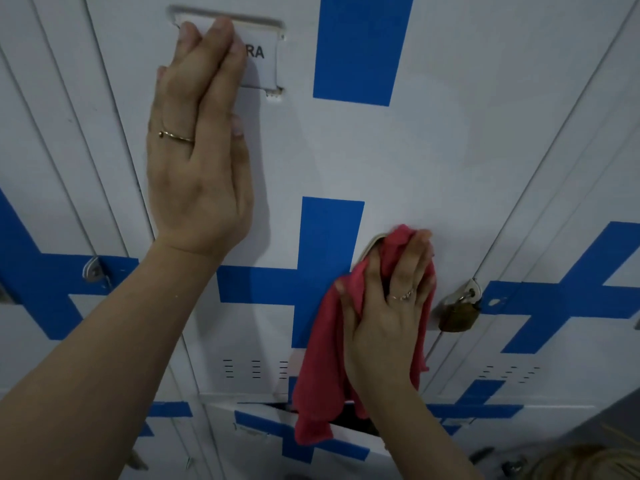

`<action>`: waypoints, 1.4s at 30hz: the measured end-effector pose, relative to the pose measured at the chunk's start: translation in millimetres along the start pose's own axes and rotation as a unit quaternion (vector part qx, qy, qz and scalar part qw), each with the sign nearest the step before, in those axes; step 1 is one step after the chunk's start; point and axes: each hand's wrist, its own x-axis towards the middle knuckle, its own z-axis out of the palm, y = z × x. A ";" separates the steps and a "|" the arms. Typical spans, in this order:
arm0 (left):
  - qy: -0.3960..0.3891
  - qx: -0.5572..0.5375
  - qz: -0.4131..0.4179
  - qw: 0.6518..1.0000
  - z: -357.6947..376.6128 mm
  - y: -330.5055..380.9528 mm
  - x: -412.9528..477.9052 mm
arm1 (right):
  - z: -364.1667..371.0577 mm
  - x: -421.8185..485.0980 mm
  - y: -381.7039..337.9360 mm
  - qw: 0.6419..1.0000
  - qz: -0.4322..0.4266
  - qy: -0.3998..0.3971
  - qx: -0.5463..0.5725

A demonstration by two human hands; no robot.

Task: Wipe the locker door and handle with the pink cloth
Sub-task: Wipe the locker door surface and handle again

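Locker door (pixel 346 161), white with blue stripes (pixel 360 46), fills the middle of the frame. Its left seam runs down under the left forearm; its right seam runs past the padlock (pixel 459 315) at centre right.

Left hand (pixel 197 161), upper left: flat on the door, fingers straight and together, holding nothing. The fingertips cover the left part of the label card (pixel 263 60), so only the letters "RA" can be read.

Right hand (pixel 388 306), lower centre: fingers nearly straight, pressing the pink cloth (pixel 325 358) against the handle (pixel 372 242). Only a short curved sliver of the handle shows at the cloth's upper left; the rest is covered. The cloth's loose end hangs down past the door's bottom edge.

Bare door surface lies between the hands and across the upper right. The padlock hangs just beside the right hand.

Vent slots (pixel 256 368) sit low on the door. Below them a dark gap (pixel 349 422) shows, partly hidden by cloth and wrist. The lower corners are blurred.
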 end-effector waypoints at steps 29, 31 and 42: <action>-0.003 -0.008 0.005 1.000 -1.2 -1.8 -1.3 | -39.1 41.0 -13.0 0.958 0.118 0.252 0.075; -0.003 -0.006 0.006 1.000 -1.4 -1.8 -3.0 | -39.7 53.4 -13.6 0.958 0.134 0.249 0.042; -0.010 -0.007 -0.008 1.000 -2.6 0.9 -2.1 | 4.3 20.9 14.1 0.962 0.018 0.267 0.045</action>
